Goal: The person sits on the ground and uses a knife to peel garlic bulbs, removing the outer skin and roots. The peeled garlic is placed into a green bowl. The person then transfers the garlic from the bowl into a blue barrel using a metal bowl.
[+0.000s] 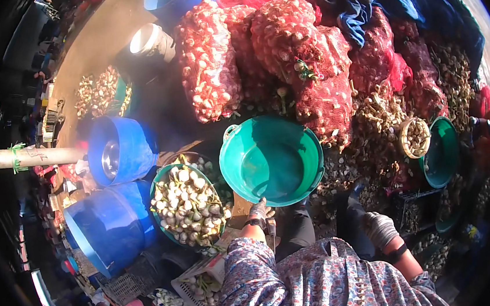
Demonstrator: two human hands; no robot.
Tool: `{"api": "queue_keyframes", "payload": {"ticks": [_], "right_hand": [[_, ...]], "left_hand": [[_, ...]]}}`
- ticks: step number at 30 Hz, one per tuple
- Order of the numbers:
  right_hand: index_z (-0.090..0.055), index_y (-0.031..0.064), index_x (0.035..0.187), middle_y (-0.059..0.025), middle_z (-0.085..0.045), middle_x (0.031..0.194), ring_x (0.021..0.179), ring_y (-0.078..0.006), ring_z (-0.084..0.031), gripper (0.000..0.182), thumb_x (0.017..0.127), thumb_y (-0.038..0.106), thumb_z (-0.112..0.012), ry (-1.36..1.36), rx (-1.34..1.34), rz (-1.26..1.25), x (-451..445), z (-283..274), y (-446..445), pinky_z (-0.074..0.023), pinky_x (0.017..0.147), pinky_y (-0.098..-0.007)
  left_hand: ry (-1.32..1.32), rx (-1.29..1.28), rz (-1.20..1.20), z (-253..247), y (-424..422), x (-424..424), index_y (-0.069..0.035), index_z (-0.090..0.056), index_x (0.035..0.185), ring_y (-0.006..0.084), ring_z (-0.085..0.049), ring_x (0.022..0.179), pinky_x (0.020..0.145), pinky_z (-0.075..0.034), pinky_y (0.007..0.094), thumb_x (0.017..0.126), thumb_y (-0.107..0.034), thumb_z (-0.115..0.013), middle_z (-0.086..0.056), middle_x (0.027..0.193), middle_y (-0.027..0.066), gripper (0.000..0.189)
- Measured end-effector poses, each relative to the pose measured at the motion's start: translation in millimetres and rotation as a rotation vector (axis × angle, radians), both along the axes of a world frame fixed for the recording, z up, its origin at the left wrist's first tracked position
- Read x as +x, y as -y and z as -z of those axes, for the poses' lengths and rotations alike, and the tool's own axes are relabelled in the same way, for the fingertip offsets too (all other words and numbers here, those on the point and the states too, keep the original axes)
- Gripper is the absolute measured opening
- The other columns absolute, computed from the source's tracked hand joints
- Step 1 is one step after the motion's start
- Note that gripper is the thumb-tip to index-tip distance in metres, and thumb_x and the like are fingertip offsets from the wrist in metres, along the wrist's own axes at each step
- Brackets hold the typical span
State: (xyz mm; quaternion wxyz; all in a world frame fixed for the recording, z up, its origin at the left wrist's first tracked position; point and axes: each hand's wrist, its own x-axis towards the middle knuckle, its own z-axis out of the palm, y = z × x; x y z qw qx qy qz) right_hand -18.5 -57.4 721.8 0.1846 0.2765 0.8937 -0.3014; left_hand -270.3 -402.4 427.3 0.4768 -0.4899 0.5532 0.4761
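Note:
My left hand [259, 211], in a grey knit glove, is at the near rim of a green plastic tub [272, 163]. Its fingertips meet the rim; whether they grip it is unclear. The tub holds nothing visible and lies partly in shadow. My right hand [378, 228], also gloved, hangs low by my right leg, its fingers partly hidden. Left of the tub, a second green tub [160, 180] is heaped with trimmed garlic bulbs [190, 201]. Beyond the near tub stand red mesh sacks of garlic [209, 64].
Blue plastic barrels [119, 212] lie at the left, near a white bucket [148, 41]. To the right are loose garlic stalks [381, 115], a round basket [415, 138], a green tub [441, 153] and a dark crate [411, 210]. A white crate [191, 289] sits low left.

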Motion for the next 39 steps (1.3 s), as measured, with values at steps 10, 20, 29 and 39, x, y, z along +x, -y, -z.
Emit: {"api": "queue_keyframes", "payload": {"ticks": [10, 20, 29, 39], "right_hand": [[-0.066, 0.0122, 0.093, -0.0138, -0.068, 0.082, 0.077, -0.0363, -0.066, 0.019, 0.085, 0.03, -0.065, 0.063, -0.255, -0.055, 40.3, 58.2, -80.0, -0.0529, 0.068, -0.0452], [-0.065, 0.0093, 0.11, -0.0166, -0.07, 0.1, 0.096, -0.036, -0.067, 0.033, 0.09, 0.035, -0.059, 0.568, -0.319, 0.115, 251.8, 234.6, -225.1, -0.0523, 0.083, -0.0454], [-0.064, 0.0102, 0.118, -0.018, -0.069, 0.106, 0.102, -0.0369, -0.064, 0.037, 0.092, 0.035, -0.061, 0.433, -0.202, 0.589, 336.3, 423.4, -291.4, -0.0506, 0.087, -0.0443], [-0.059, 0.0051, 0.121, -0.0201, -0.062, 0.11, 0.103, -0.0382, -0.06, 0.048, 0.084, 0.033, -0.068, 0.282, 0.24, 0.507, 325.4, 609.4, -332.0, -0.0478, 0.091, -0.0472]], "left_hand": [[-0.285, 0.063, 0.352, -17.4, -62.7, 48.8, -0.019, -0.046, 0.13, 0.0282, -0.065, 0.092, 0.074, -0.058, 0.0475, 0.095, -0.027, -0.064, -0.06, 0.114, 0.0107, 0.041], [-0.22, 0.155, 0.615, 57.4, -227.1, 175.0, -0.012, -0.041, 0.138, 0.0309, -0.063, 0.104, 0.086, -0.054, 0.0488, 0.095, -0.035, -0.063, -0.056, 0.129, 0.0172, 0.054], [-0.339, 0.473, 1.25, 239.3, -421.1, 312.6, -0.005, -0.049, 0.136, 0.0143, -0.062, 0.085, 0.075, -0.053, 0.0286, 0.094, -0.01, -0.063, -0.064, 0.105, 0.0047, 0.044], [-1.48, 0.308, 2.083, 403.6, -561.5, 315.5, -0.005, -0.061, 0.122, 0.0371, -0.058, 0.111, 0.097, -0.045, 0.0443, 0.082, -0.027, -0.067, -0.058, 0.125, 0.0211, 0.046]]}}
